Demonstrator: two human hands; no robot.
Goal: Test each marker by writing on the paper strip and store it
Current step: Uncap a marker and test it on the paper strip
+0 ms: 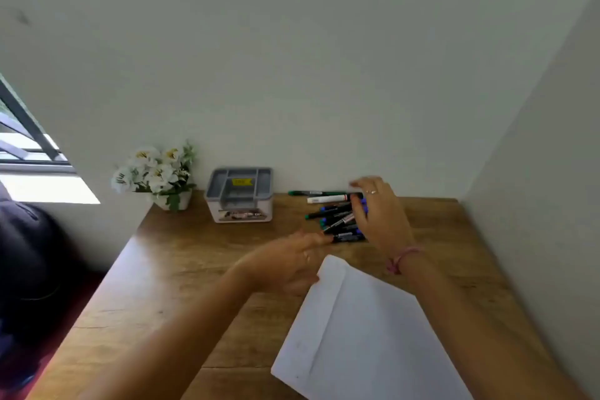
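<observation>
1. Right hand point(378, 214) is over the right end of the loose pile of dark-barrelled markers with blue and green caps point(339, 221), fingers spread and slightly bent, fingertips down among the marker ends. Can't tell whether the grip has actually closed round any one marker; it's blurry there. There's a ring on one finger and a pink cord bracelet point(402, 258) on the wrist.
2. Left hand point(285, 261) is reaching in from the left, fingers stretched out fairly straight and together, tips right at the left end of the nearest marker. It looks like touching rather than gripping, nothing pinched that I can see.
3. The markers lie flat on the brown wooden bench point(181, 273) near the back wall, long axes running roughly left-right, a few skewed. One green-capped marker point(311, 193) and one white-barrelled marker point(328, 199) sit apart at the back of the pile.
4. The white sheet of paper point(357, 334) lies flat at the near right, tilted diagonally, its far corner just beside the left hand.
5. The grey lidded plastic storage box point(239, 193) stands left of the pile, up against the wall, with bare wood between it and the markers.
6. A white pot of white artificial flowers point(159, 175) sits at the back left corner of the bench. The right edge of the bench runs along a side wall.
</observation>
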